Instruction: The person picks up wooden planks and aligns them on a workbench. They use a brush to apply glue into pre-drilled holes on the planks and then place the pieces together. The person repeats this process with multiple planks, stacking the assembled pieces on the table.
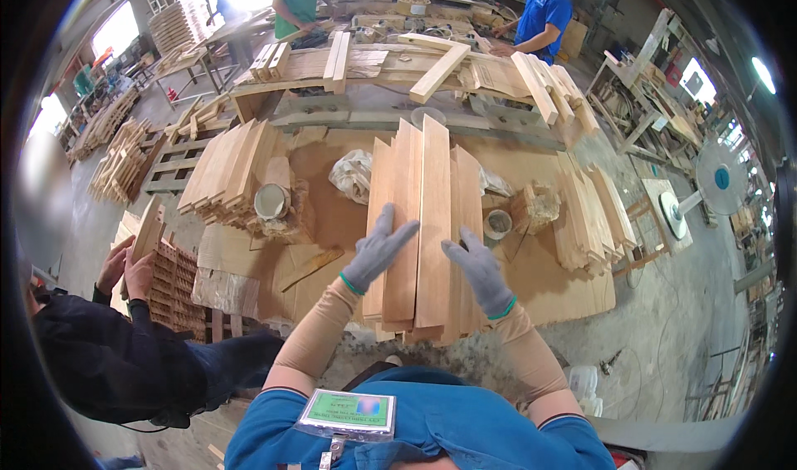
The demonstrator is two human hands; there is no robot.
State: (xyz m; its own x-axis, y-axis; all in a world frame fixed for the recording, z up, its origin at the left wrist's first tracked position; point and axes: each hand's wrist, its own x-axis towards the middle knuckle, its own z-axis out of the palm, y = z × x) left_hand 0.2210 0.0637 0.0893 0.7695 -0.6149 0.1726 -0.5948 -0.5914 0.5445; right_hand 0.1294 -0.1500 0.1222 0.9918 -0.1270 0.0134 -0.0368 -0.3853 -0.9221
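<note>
**Wooden boards under two gloved hands**

Grey knit gloves cover both of the person's hands, which rest flat on a stack of pale wooden boards [423, 229] lying lengthwise on the work surface right in front of the body. The left hand [375, 252] lies on the left side of the stack with its fingers spread apart, palm down, gripping nothing. The right hand [479, 272] lies on the right side of the same stack, fingers also open and pressed against the wood. The boards sit on a brown sheet of cardboard [540, 283] that covers the bench.

Just behind the stack lies a crumpled plastic bag [352, 175], and a small round tin [497, 222] stands near the boards' right edge. Another stack of boards [226, 171] rests to the left, with a round can [271, 200] beside it. At the lower left, a co-worker in a dark sleeve [108, 358] holds a wooden piece [148, 231] upright with both hands.
</note>
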